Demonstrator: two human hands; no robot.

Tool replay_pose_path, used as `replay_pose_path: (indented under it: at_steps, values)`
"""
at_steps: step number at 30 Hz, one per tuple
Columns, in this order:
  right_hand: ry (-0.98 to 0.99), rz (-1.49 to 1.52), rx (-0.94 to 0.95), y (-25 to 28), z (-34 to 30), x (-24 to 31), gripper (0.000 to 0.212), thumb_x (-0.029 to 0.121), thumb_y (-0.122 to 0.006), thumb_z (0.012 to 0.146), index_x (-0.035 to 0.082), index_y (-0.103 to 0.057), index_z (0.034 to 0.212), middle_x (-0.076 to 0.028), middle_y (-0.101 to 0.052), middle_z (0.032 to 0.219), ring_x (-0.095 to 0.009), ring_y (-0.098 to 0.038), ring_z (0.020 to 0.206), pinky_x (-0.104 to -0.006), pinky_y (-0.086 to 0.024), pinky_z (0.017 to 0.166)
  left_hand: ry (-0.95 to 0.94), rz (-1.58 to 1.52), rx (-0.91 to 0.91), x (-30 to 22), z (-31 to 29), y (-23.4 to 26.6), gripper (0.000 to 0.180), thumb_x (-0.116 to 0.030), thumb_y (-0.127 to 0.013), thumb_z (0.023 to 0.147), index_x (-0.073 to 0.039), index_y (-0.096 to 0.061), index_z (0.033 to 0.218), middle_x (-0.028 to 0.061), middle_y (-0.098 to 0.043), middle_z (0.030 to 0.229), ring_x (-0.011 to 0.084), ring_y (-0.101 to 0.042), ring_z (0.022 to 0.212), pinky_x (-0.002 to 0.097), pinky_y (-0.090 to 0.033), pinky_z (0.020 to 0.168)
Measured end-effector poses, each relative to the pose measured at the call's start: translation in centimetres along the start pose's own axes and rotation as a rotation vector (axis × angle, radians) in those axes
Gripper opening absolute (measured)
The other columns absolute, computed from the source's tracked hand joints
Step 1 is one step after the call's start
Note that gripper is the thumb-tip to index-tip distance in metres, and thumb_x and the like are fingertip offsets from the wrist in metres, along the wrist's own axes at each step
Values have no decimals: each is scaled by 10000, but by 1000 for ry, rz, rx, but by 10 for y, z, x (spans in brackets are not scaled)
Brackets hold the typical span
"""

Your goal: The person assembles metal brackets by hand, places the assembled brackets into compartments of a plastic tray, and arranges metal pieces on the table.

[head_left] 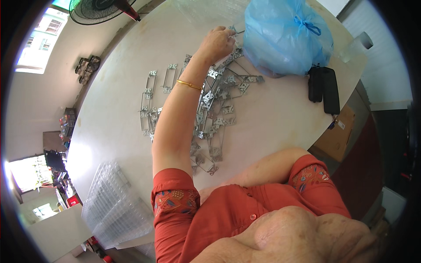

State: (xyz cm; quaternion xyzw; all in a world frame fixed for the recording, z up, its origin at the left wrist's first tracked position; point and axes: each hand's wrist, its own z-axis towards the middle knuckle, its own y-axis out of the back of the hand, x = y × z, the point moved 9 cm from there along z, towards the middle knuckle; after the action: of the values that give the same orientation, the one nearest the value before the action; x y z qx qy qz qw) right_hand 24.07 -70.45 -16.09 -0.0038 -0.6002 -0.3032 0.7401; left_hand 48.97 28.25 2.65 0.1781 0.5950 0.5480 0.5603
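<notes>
My left hand (218, 45) reaches to the far side of the pile, its fingers closed at a small metal wire-and-bracket frame (232, 29) beside a tied blue plastic bag (287, 37). Under and around my left forearm lies a loose heap of similar metal frames (209, 96), thin rods joined by small stamped plates. Several more frames (149, 93) lie left of the arm. My right forearm (263, 171) rests bent along the near table edge; its hand is hidden behind my red shirt and left sleeve.
The pale round table (114, 118) carries a stack of clear plastic trays (115, 204) at near left. At right are a black phone case (330, 90) and a translucent bottle (357, 46). A cardboard box (337, 136) stands below; a fan (98, 9) is beyond the table.
</notes>
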Motion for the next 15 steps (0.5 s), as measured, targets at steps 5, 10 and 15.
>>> replay_pose_path:
  at_steps: [5, 10, 15]
  values:
    - [-27, 33, -75, 28, 71, -52, 206, 241, -651, 811, 54, -663, 724, -177, -660, 762, -348, -643, 734, -434, -487, 659, 58, -42, 103, -6, 35, -36, 414, -338, -622, 930, -68, -698, 1234, 184, -596, 1371, 353, -582, 1249, 396, -452, 1070]
    - [-27, 94, -92, 46, 43, -37, 202, 240, -648, 821, 56, -671, 742, -175, -666, 777, -344, -647, 743, -431, -490, 666, 100, -189, 116, 7, 39, -38, 502, -394, -629, 927, -23, -677, 1262, 172, -601, 1381, 337, -588, 1253, 389, -449, 1074]
    - [-60, 158, -143, 66, 65, -36, 199, 240, -644, 830, 58, -679, 759, -172, -672, 792, -340, -651, 753, -429, -492, 672, 93, -234, 166, -9, 32, -34, 529, -396, -627, 927, 8, -665, 1266, 152, -600, 1393, 330, -580, 1268, 391, -445, 1077]
